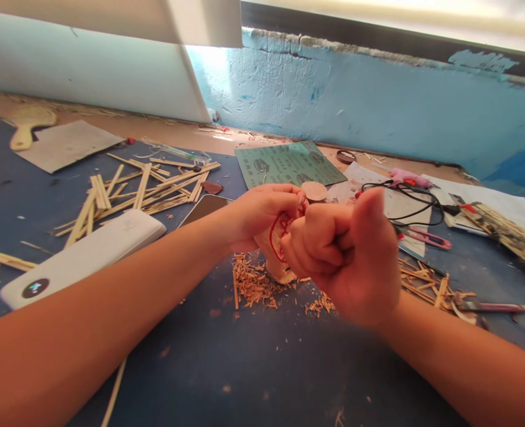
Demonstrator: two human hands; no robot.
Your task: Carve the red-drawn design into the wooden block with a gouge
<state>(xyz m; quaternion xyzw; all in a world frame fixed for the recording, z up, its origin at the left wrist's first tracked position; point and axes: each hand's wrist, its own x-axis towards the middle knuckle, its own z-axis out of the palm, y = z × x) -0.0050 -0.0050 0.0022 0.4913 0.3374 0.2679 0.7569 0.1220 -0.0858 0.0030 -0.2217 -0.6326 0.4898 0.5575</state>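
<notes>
My left hand [269,210] grips a pale wooden piece [281,274] with red curved markings, held upright over the table. Its fingers wrap the upper part, which they partly hide. In front of it, my right hand [345,255] is curled into a fist with the thumb raised, close against the marked side of the wood. What the right fingers hold, if anything, is hidden. Beneath the piece lies a heap of wood shavings [256,281]. A round pale disc [314,191] shows just behind the hands.
Bamboo sticks [156,193] lie scattered at left by a white power bank [89,255] and a phone [207,207]. Behind are green-backed sandpaper [289,166] and tape [346,156]. At right lie a pink glue gun [409,177], black cable [438,207] and pink cutter [429,238].
</notes>
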